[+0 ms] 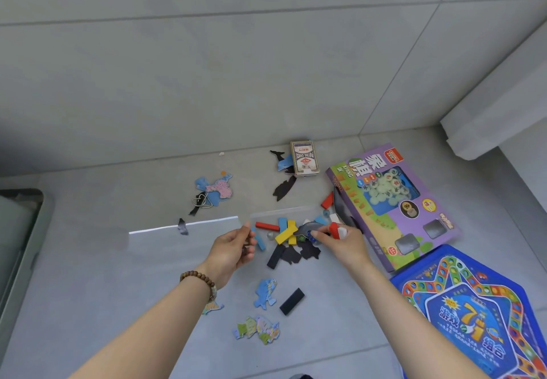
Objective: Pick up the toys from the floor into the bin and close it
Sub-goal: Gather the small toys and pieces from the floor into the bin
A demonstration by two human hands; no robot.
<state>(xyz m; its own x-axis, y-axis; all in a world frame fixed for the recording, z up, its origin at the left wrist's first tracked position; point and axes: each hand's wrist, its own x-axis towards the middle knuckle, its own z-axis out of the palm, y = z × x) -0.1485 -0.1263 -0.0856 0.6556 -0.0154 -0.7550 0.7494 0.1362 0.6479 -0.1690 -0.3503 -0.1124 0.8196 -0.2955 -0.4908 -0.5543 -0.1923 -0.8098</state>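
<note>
If right hand [340, 241] overfills: pinched red and white blocks [337, 230] may spill.
Left hand [233, 248]: curled, hold unclear.
Bin [26, 215]: floor's left edge.

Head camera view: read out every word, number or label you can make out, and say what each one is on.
"象棋" and "XIANG": on the purple box.
"游戏", "7", "1", "组合": on the blue game box.
Card pack: print upside down, too blurred to read.
Small stickers on the purple box: too small to read.
</note>
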